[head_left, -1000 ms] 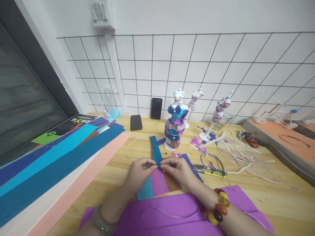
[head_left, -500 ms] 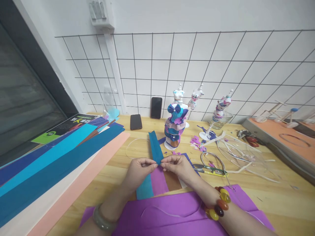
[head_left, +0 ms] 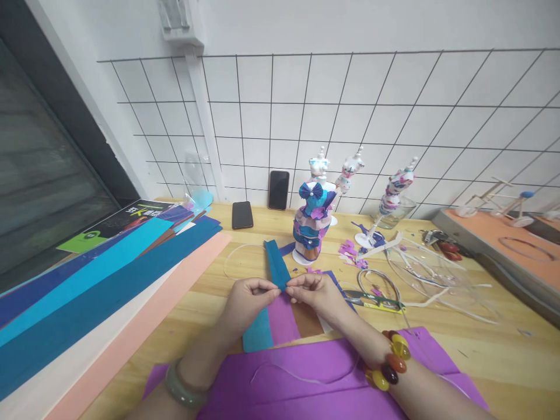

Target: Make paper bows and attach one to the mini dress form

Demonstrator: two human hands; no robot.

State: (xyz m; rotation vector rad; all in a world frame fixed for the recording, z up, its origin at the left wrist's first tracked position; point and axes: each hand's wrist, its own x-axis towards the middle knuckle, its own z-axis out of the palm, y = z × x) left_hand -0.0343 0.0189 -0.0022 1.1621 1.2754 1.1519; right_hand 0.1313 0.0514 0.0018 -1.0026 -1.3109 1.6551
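Note:
A dark teal crepe paper strip (head_left: pixel 276 262) stretches away from my fingertips, its near end pinched between both hands. My left hand (head_left: pixel 251 300) grips that end with thumb and forefinger from the left. From the right, my right hand (head_left: pixel 315 294) pinches it in the same way, the fingertips almost meeting. Beneath the hands lie a light blue strip (head_left: pixel 257 333), a purple strip (head_left: pixel 283 319) and a brown strip (head_left: pixel 310 322). Closest to me is a large folded purple sheet (head_left: pixel 289 385) with a thin cord (head_left: pixel 301 379) on it. Behind stands a small dress form (head_left: pixel 311 224) in ruffled paper with a blue bow.
Long coloured paper sheets (head_left: pixel 109 280) cover the left side. Scissors (head_left: pixel 376 300), a wire coil (head_left: pixel 380 280) and tangled white cords (head_left: pixel 424 274) lie to the right. Two phones, one leaning on the wall (head_left: pixel 279 190), other small mannequins (head_left: pixel 399 186) and a glass (head_left: pixel 400 213) are at the back.
The far end of the teal strip has sunk slightly lower. Both hands keep their pinch in nearly the same place, and the view has shifted a little.

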